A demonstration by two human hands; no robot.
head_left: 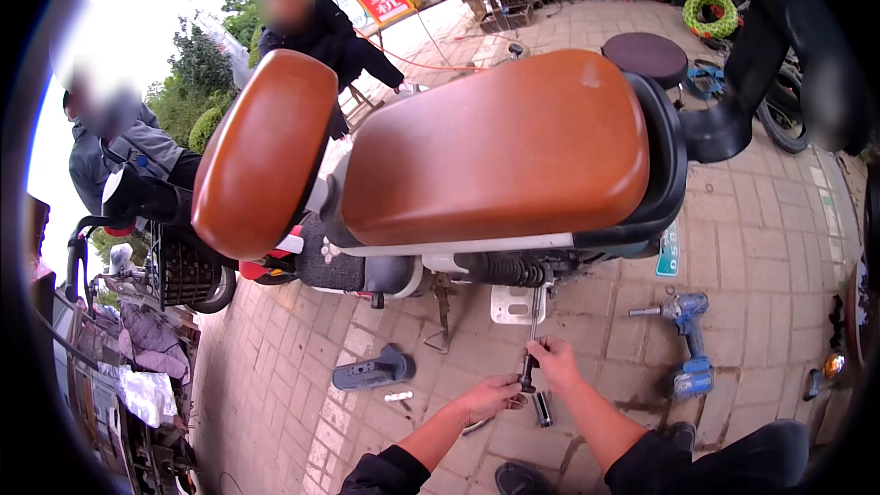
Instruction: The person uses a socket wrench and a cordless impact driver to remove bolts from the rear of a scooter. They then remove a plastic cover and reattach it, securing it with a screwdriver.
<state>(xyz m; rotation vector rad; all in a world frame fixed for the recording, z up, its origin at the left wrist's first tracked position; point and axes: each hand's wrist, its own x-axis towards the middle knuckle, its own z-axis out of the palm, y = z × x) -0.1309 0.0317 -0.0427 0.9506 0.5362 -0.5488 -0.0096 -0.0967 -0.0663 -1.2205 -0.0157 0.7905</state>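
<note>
Below the scooter's orange seat (486, 147), my right hand (554, 362) is closed on a thin metal rod (537, 307) that runs up toward the black rear shock (500, 269). My left hand (498, 392) grips the black end piece (528, 372) at the rod's lower end. Just below my hands lies a dark and silver cylinder (543, 411). A white plate (509, 305) is behind the rod. A blue cordless impact wrench (689, 339) lies on the paving to the right. A black moulded part (371, 370) and a small white piece (398, 396) lie to the left.
Two people, one in black (312, 41), one in grey (110, 174), are beyond the scooter. A round stool (645, 53), coiled green hose (727, 14) and tire (784, 119) are behind right. A cluttered cart (151, 348) is left. My shoe (521, 477) is at the bottom.
</note>
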